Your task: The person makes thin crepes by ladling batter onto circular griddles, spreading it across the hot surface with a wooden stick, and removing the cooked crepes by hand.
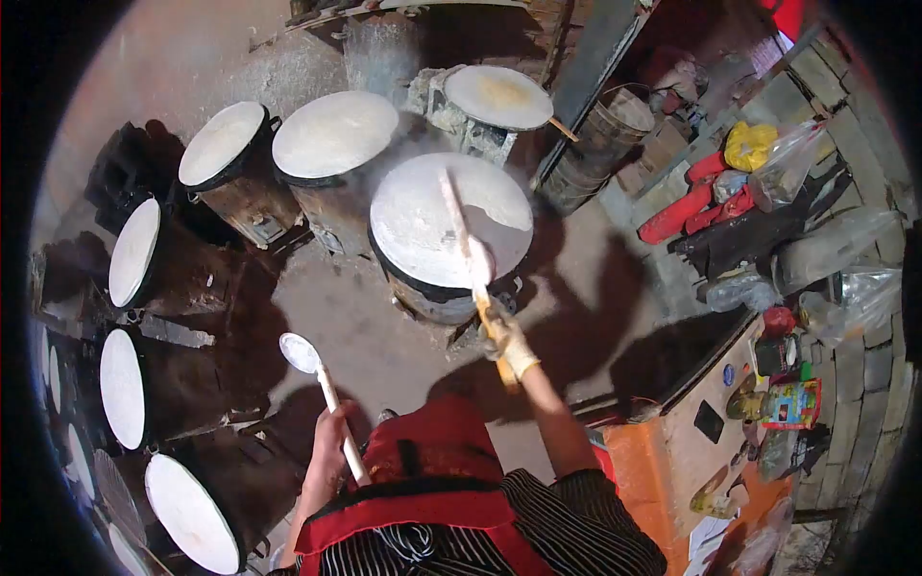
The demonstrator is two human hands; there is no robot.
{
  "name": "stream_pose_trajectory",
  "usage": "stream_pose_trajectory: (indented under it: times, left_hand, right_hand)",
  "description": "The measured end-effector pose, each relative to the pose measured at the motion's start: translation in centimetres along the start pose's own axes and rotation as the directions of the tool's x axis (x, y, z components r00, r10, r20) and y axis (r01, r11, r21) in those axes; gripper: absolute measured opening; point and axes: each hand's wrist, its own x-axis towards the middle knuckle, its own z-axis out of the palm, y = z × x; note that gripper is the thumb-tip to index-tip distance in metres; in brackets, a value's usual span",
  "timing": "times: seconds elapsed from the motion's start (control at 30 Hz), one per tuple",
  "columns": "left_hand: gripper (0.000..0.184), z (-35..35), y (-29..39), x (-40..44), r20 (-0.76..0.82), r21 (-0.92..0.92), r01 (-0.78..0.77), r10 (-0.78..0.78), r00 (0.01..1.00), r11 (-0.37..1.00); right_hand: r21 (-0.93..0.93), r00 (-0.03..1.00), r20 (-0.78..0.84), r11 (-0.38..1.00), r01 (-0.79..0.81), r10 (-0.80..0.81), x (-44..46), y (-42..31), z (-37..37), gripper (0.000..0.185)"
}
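Centrally, gloved right hand [507,346] gripping a long stick [454,213] over a round white griddle [413,226], left hand [333,437] closed around a ladle [301,353].

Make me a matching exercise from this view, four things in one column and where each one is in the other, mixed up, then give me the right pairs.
Things:
1. Ladle
2. Long stick
3. Yellow plastic bag
4. Red apron

Places:
A. Over a striped shirt
B. In the gloved right hand, reaching over a round griddle
C. Beside red bundles, off to the right
D. In the left hand

Right pairs: 1-D, 2-B, 3-C, 4-A
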Motion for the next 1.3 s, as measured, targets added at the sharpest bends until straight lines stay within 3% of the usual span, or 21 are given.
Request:
stream_pose_trajectory:
  times: [0.1,0.17,0.23,0.27,0.4,0.5,0.6,0.67,0.7,0.73,0.77,0.8,0.83,0.87,0.9,0.97,1.07,1.1,1.13,1.2,1.3]
  left_hand:
    - [0.017,4.8,1.5,-0.8,-0.052,0.064,-0.001,0.004,0.999,0.998]
    - [0.016,7.4,1.6,-0.5,0.003,0.045,-0.026,0.025,1.000,0.999]
    - [0.013,9.2,1.1,0.3,0.032,-0.033,-0.031,0.032,0.999,0.999]
    - [0.012,11.0,1.4,0.1,0.006,-0.039,-0.038,0.038,0.999,0.999]
    - [0.012,14.4,1.0,0.2,0.033,-0.071,-0.026,0.028,0.999,0.997]
    - [0.015,16.8,1.0,-0.2,0.016,-0.019,-0.024,0.024,1.000,1.000]
    - [0.015,19.3,2.1,-1.3,-0.027,0.003,-0.031,0.031,0.999,1.000]
    - [0.014,19.4,2.3,-1.2,-0.013,-0.054,-0.033,0.032,0.999,0.998]
    - [0.015,18.8,1.9,-0.4,0.015,-0.117,-0.037,0.039,0.999,0.992]
    - [0.015,18.3,1.9,0.0,0.044,-0.177,-0.038,0.047,0.998,0.983]
    - [0.015,18.3,2.5,-0.3,0.041,-0.143,-0.048,0.055,0.998,0.989]
    - [0.015,18.3,3.3,-0.9,0.039,-0.110,-0.059,0.063,0.997,0.992]
    - [0.015,18.2,3.8,-1.2,0.038,-0.080,-0.069,0.072,0.997,0.994]
    - [0.015,17.8,4.0,-1.0,0.022,-0.044,-0.093,0.094,0.995,0.995]
    - [0.014,17.4,4.0,-0.8,0.009,-0.007,-0.115,0.115,0.993,0.993]
    - [0.014,16.7,4.1,-0.2,0.043,-0.010,-0.113,0.114,0.993,0.994]
    - [0.014,16.8,6.4,-1.3,0.188,-0.097,-0.016,0.035,0.982,0.995]
    - [0.013,16.4,6.5,-1.2,0.208,-0.099,0.001,0.020,0.978,0.995]
    - [0.013,16.0,6.6,-1.0,0.229,-0.102,0.019,0.005,0.973,0.995]
    - [0.013,15.2,7.0,-0.8,0.244,-0.100,0.044,-0.019,0.970,0.994]
    - [0.014,14.5,6.8,-0.7,0.227,-0.087,0.041,-0.020,0.974,0.995]
  right_hand:
    - [-0.165,0.968,-0.146,0.969,0.182,-0.206,-0.4,-3.1,3.8,0.020]
    - [-0.198,0.982,-0.076,0.967,0.158,-0.175,1.4,-1.2,3.4,0.026]
    - [-0.511,0.990,-0.029,0.853,0.102,-0.136,1.8,0.2,0.7,0.032]
    - [-0.428,0.995,0.078,0.900,0.088,-0.060,-3.0,-3.3,3.8,0.036]
    - [-0.447,0.990,-0.132,0.894,-0.023,-0.040,-2.6,-9.5,-4.6,0.047]
    - [-0.626,0.921,-0.031,0.726,0.285,-0.387,1.9,-13.2,-7.3,0.042]
    - [-0.789,0.787,-0.096,0.529,0.314,-0.609,9.1,-11.8,-6.7,0.020]
    - [-0.443,0.853,-0.222,0.828,0.343,-0.473,11.1,-8.8,-4.0,0.024]
    - [-0.814,0.833,0.000,0.484,0.321,-0.554,8.0,-9.2,-1.4,0.029]
    - [-0.961,0.766,0.222,0.000,0.278,-0.603,4.7,-9.8,1.5,0.034]
    - [-0.879,0.680,0.413,-0.069,0.472,-0.607,4.8,-9.5,0.6,0.031]
    - [-0.815,0.738,0.187,0.318,0.485,-0.649,4.0,-8.7,-0.5,0.031]
    - [-0.579,0.733,0.036,0.584,0.569,-0.679,3.7,-8.0,-1.4,0.032]
    - [-0.249,0.710,-0.116,0.713,0.656,-0.694,3.4,-7.2,-2.1,0.034]
    - [-0.365,0.594,-0.255,0.645,0.671,-0.763,3.0,-5.5,-2.5,0.031]
    - [-0.541,0.686,-0.336,0.728,0.421,-0.646,1.5,-3.2,2.3,0.033]
    - [-0.745,0.558,0.032,0.352,0.567,-0.829,6.2,-1.4,4.5,0.035]
    - [-0.600,0.827,-0.097,0.696,0.395,-0.554,6.1,-1.5,4.8,0.035]
    - [-0.569,0.885,-0.221,0.791,0.224,-0.410,5.2,-2.8,5.4,0.033]
    - [-0.158,0.777,-0.249,0.815,0.557,-0.579,6.4,-1.7,0.3,0.028]
    - [-0.300,0.553,-0.296,0.625,0.721,-0.779,5.1,1.6,-1.4,0.031]
